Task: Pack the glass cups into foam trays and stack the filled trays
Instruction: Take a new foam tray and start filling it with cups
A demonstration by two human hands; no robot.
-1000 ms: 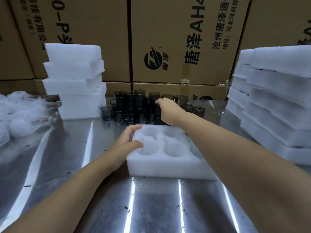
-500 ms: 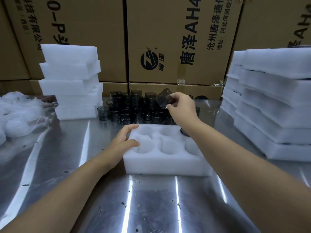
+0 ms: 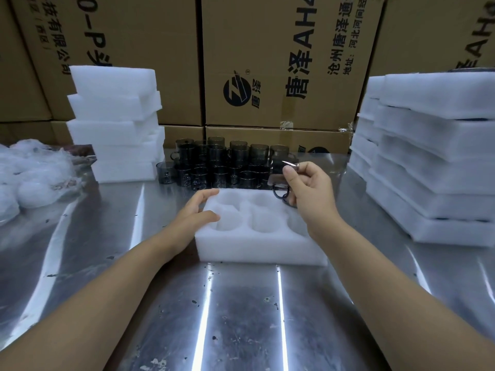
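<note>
A white foam tray (image 3: 257,247) with round pockets lies on the steel table in front of me, its visible pockets empty. My left hand (image 3: 195,212) rests on the tray's left edge with straight fingers. My right hand (image 3: 308,188) pinches a smoky glass cup (image 3: 280,175) and holds it tilted above the tray's far right corner. Behind the tray stands a cluster of several dark glass cups (image 3: 222,162), some stacked on others.
A stack of foam trays (image 3: 117,121) stands at the back left, taller stacks (image 3: 434,162) at the right. Crumpled plastic wrap (image 3: 29,178) lies at the far left. Cardboard boxes (image 3: 281,62) wall off the back. The steel table (image 3: 241,317) has scattered specks.
My right hand took a cup from the cluster, lifted it and brought it back toward me over the tray's right side. My left hand stayed on the tray's edge.
</note>
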